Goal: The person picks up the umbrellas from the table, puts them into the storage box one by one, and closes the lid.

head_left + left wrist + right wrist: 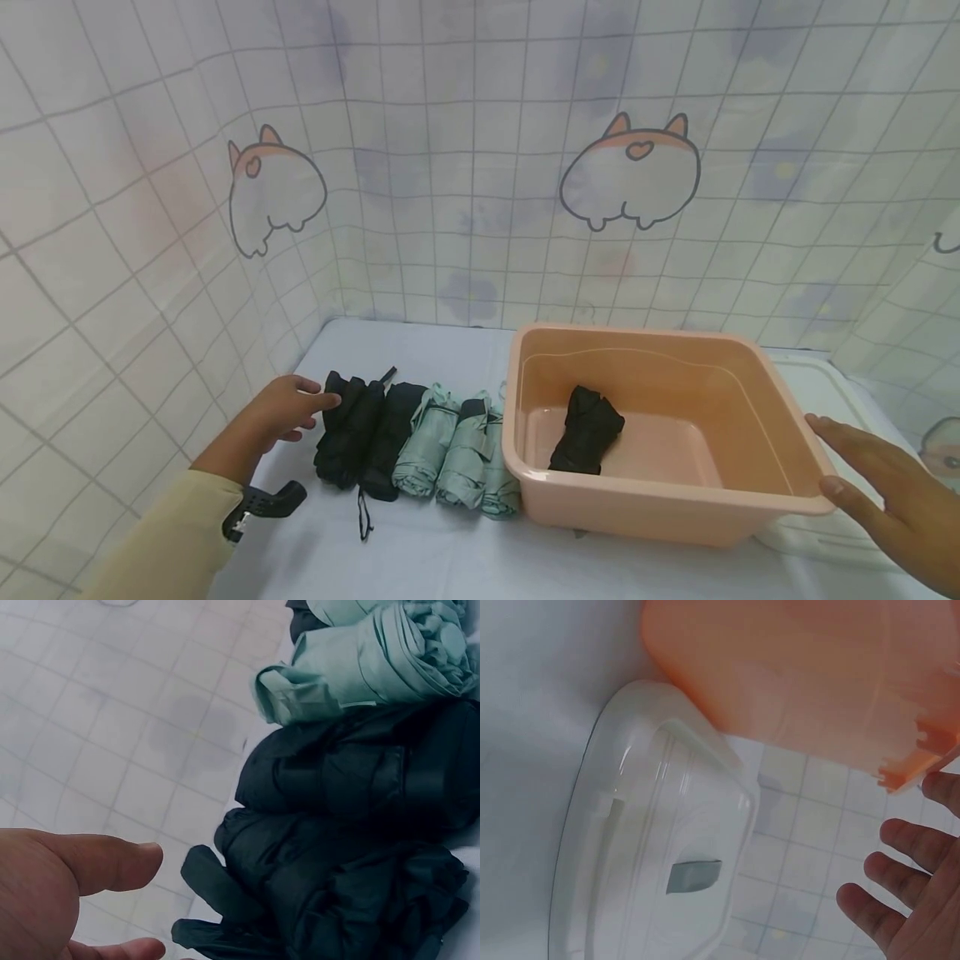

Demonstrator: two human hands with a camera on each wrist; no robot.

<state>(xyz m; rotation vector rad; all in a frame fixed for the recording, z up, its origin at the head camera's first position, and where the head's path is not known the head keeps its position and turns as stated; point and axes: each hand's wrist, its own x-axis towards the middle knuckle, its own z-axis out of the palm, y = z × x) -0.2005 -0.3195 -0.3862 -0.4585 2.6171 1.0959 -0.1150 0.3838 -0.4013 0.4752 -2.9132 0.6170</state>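
My left hand (288, 410) reaches in at the left end of a row of rolled fabric bundles, its fingers loosely extended. One fingertip overlaps the leftmost black bundle (345, 442), which looks like a folded umbrella. In the left wrist view, a small gap shows between the thumb (120, 862) and that crumpled black bundle (337, 892). Beside it lies a smoother black bundle (392, 437) with a cord loop, then mint-green rolled ones (427, 450). Fingers straight, my right hand (888, 492) is at the right rim of a peach plastic tub (622, 492).
Inside the tub lies one black bundle (587, 429). A white lid (652, 847) with a grey latch (694, 876) sits under and beside the tub's right side. Grid-patterned curtains (465, 167) enclose the white-covered table (420, 558) at the back and sides.
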